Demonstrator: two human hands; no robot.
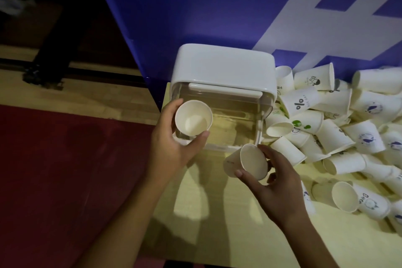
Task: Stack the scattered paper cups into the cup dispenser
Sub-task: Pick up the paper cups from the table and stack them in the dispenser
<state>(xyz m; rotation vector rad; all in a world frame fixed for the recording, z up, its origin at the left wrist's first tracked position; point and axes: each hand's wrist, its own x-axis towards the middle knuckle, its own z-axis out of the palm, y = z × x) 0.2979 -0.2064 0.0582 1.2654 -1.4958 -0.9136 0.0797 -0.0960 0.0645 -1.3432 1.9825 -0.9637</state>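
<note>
The cup dispenser (224,67), a white box with a clear front, stands at the table's far left corner. My left hand (169,143) grips a paper cup (193,118) upright, mouth facing me, in front of the dispenser's clear left side. My right hand (269,183) holds a second paper cup (245,162) tilted on its side, mouth toward me, just below the dispenser's front right corner. A heap of scattered paper cups (339,119), some printed with logos, lies to the right of the dispenser.
The pale yellow table (217,202) ends at its left edge close to my left hand, above red carpet (65,169) and wooden floor. A blue and white wall panel (217,6) rises right behind the dispenser. More loose cups (356,200) lie near the right edge.
</note>
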